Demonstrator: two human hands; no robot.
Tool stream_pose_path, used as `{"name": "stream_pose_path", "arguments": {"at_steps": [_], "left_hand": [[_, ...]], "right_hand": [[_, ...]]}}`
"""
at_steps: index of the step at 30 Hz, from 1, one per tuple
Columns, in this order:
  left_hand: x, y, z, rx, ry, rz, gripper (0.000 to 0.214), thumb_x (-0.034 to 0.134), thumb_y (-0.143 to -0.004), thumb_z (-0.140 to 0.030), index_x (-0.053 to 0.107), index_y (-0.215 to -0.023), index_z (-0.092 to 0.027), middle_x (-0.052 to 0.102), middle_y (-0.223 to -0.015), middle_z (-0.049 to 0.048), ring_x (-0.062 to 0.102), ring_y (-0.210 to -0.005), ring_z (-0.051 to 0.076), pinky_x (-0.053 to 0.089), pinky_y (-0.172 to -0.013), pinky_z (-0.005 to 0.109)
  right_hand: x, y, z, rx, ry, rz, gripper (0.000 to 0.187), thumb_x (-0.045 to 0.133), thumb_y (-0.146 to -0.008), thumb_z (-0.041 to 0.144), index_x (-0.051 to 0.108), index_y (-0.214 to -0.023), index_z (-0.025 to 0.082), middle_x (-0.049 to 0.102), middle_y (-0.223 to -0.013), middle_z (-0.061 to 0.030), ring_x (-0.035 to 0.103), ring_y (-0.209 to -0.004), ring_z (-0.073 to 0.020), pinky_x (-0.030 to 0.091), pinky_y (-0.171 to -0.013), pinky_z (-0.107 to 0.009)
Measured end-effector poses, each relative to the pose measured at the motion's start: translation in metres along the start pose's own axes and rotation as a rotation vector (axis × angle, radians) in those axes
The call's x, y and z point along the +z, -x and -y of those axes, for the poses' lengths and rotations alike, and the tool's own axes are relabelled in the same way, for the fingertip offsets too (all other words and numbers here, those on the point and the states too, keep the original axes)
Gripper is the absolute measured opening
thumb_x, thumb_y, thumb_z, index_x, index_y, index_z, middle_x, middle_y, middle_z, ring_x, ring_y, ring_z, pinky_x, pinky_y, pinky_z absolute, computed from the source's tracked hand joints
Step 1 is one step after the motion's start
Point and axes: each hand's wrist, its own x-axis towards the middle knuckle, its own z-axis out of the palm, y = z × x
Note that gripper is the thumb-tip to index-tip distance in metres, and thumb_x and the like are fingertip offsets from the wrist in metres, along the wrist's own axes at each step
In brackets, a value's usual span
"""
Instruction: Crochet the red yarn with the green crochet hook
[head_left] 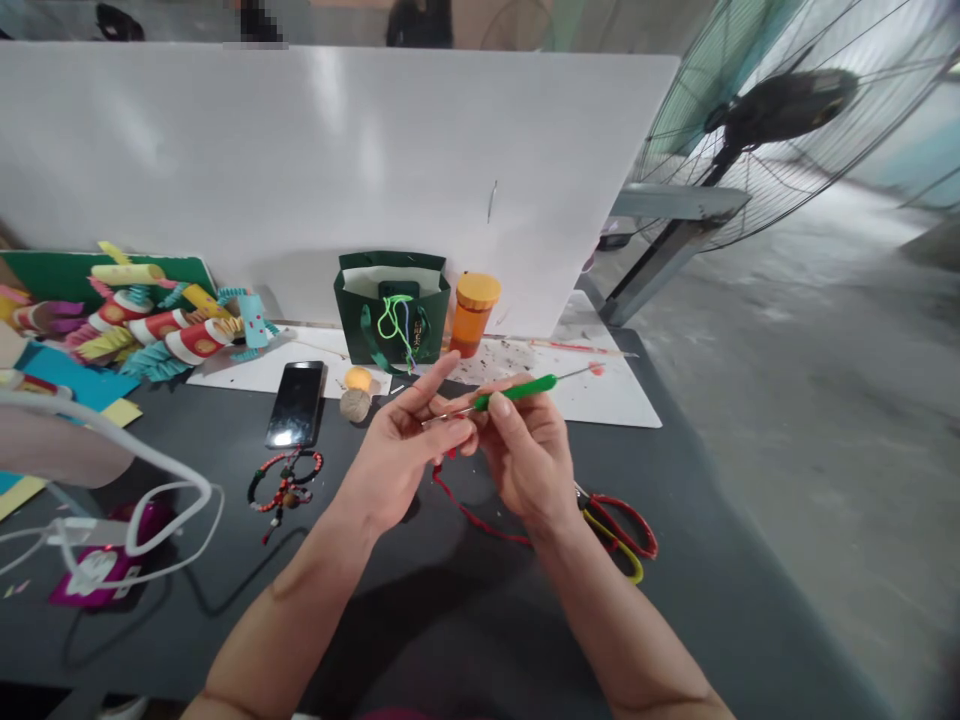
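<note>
My right hand (527, 445) grips a crochet hook (525, 390) by its green handle, with a thin metal shaft showing at both ends. One end points up to the right; the other reaches the fingers of my left hand (397, 450). Thumb and fingertips of that left hand pinch red yarn (469, 512) near the metal tip, while its index finger stretches upward. The small bit of work between the fingertips is mostly hidden. From there the yarn hangs to the dark table and runs under my right wrist. Beside that wrist lie scissors (622, 530) with red and yellow handles.
Behind my hands stand a dark green paper bag (352, 320) and an orange jar (469, 325). A phone (295, 405) and a beaded bracelet (285, 490) lie left. Paper crafts (191, 335) and a white cable (191, 480) occupy the far left. A fan (780, 110) stands right.
</note>
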Motion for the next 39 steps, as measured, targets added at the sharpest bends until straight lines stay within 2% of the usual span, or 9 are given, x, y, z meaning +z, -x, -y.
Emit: {"name": "stream_pose_path", "arguments": {"at_steps": [2,5,7,11,14,16,20,30,39], "left_hand": [[0.002,0.000,0.001,0.068,-0.032,-0.074,0.061,0.092,-0.067,-0.017,0.077,-0.125,-0.032,0.063,-0.072,-0.0066,0.049,-0.061,0.007,0.044,-0.062,0.024],[0.005,0.001,0.004,0.149,-0.045,-0.153,0.066,0.095,-0.062,-0.015,0.078,-0.124,-0.032,0.063,-0.070,-0.0066,0.049,-0.062,0.007,0.044,-0.059,0.021],[0.007,0.002,0.006,0.178,-0.041,-0.180,0.070,0.096,-0.059,-0.013,0.078,-0.124,-0.033,0.065,-0.072,-0.0063,0.051,-0.065,0.008,0.045,-0.060,0.020],[0.007,0.002,0.008,0.145,-0.027,-0.118,0.064,0.094,-0.068,-0.020,0.075,-0.128,-0.031,0.070,-0.080,-0.0034,0.057,-0.070,0.010,0.049,-0.063,0.022],[0.005,0.000,0.006,0.099,-0.002,-0.060,0.055,0.091,-0.072,-0.022,0.077,-0.125,-0.029,0.073,-0.088,-0.0007,0.062,-0.079,0.013,0.051,-0.068,0.025],[0.004,-0.001,0.005,0.088,0.000,-0.047,0.049,0.090,-0.072,-0.021,0.079,-0.120,-0.029,0.073,-0.088,0.0001,0.062,-0.081,0.013,0.051,-0.069,0.026],[0.000,-0.003,0.002,0.090,-0.052,0.002,0.045,0.090,-0.072,-0.019,0.082,-0.115,-0.029,0.068,-0.077,-0.0015,0.057,-0.071,0.010,0.049,-0.067,0.025],[-0.004,0.001,-0.002,0.110,-0.211,-0.041,0.054,0.090,-0.071,-0.021,0.079,-0.123,-0.030,0.067,-0.082,-0.0017,0.059,-0.083,0.012,0.050,-0.079,0.026],[-0.010,-0.001,-0.002,0.175,-0.273,-0.034,0.047,0.088,-0.072,-0.022,0.080,-0.117,-0.031,0.069,-0.087,0.0001,0.056,-0.083,0.013,0.049,-0.075,0.028]], "right_hand": [[-0.002,0.003,-0.001,-0.176,0.156,-0.010,0.006,0.069,-0.097,0.030,0.072,-0.100,0.026,0.085,-0.087,-0.0007,0.077,-0.063,-0.0153,0.062,-0.057,-0.027],[-0.005,0.007,-0.004,-0.561,0.487,0.040,0.027,0.072,-0.091,0.011,0.076,-0.109,0.030,0.085,-0.108,-0.0044,0.082,-0.093,-0.0210,0.064,-0.073,-0.034],[-0.005,0.009,-0.009,-0.677,0.578,0.044,0.037,0.072,-0.089,0.006,0.076,-0.115,0.032,0.083,-0.117,-0.0061,0.082,-0.096,-0.0227,0.064,-0.075,-0.037],[-0.001,0.007,-0.014,-0.497,0.351,-0.123,0.021,0.073,-0.091,0.015,0.077,-0.105,0.030,0.085,-0.106,-0.0034,0.082,-0.096,-0.0233,0.067,-0.079,-0.040],[0.001,0.002,-0.010,-0.295,0.127,-0.203,0.006,0.079,-0.088,0.029,0.076,-0.092,0.027,0.085,-0.094,-0.0018,0.080,-0.075,-0.0184,0.065,-0.066,-0.032],[-0.001,-0.003,-0.006,-0.213,0.037,-0.197,0.010,0.082,-0.084,0.034,0.076,-0.088,0.028,0.084,-0.087,0.0006,0.071,-0.061,-0.0129,0.061,-0.058,-0.027],[-0.006,-0.009,-0.001,-0.087,-0.046,-0.142,0.012,0.081,-0.084,0.038,0.074,-0.087,0.029,0.078,-0.075,0.0037,0.064,-0.057,-0.0106,0.057,-0.055,-0.023],[-0.014,-0.014,0.003,-0.047,-0.039,-0.106,0.021,0.077,-0.086,0.045,0.068,-0.087,0.027,0.072,-0.074,0.0037,0.060,-0.058,-0.0102,0.054,-0.057,-0.023],[-0.028,-0.013,0.016,-0.127,0.128,0.104,0.011,0.066,-0.099,0.038,0.068,-0.096,0.027,0.073,-0.082,0.0022,0.066,-0.070,-0.0117,0.054,-0.062,-0.024]]}}
